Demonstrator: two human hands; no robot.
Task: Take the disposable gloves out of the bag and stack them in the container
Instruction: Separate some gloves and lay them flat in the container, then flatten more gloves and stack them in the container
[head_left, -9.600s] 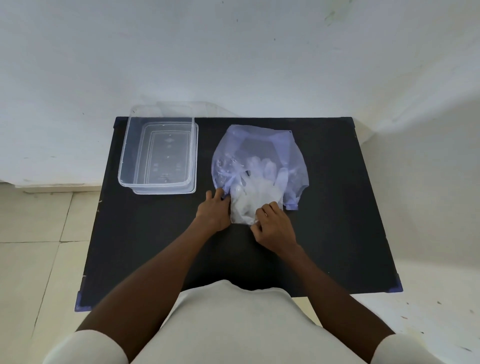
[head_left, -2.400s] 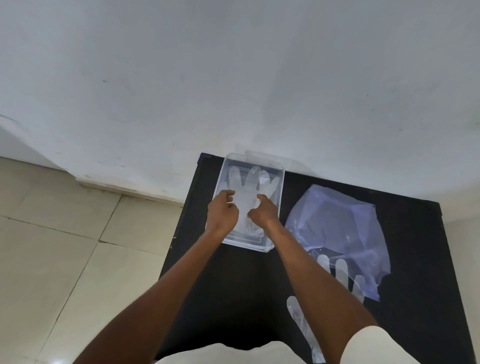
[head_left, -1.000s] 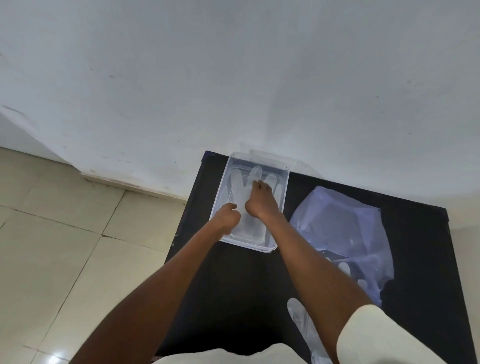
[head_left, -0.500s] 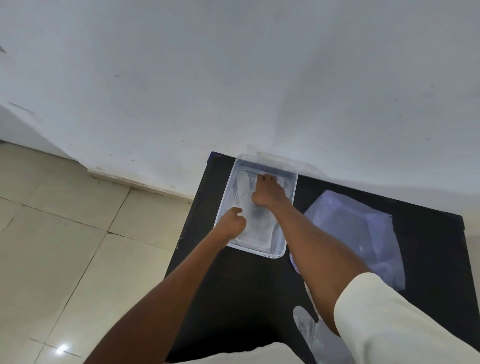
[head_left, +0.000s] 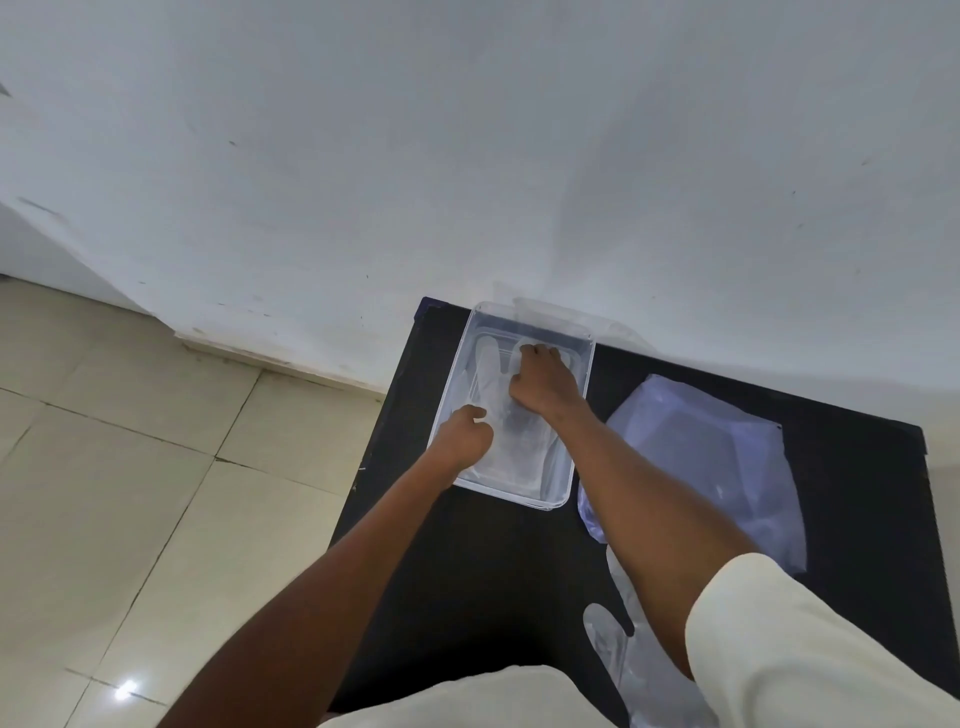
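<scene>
Black table (head_left: 467, 571) against white wall (head_left: 467, 156); both hands, left (head_left: 462, 436) curled, right (head_left: 545, 382) flat, press glove (head_left: 491, 374).

Both hands (head_left: 543, 382) on glove (head_left: 491, 374) inside container (head_left: 582, 415)

soft, even daylight fills the scene, with a small bright glare spot on the floor tiles (head_left: 126, 689) at lower left. the wall (head_left: 467, 156) shows faint shading, and wide-angle distortion bends the edges.

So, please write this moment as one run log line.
left hand: in container | right hand: flattening glove | bag: beside
</scene>
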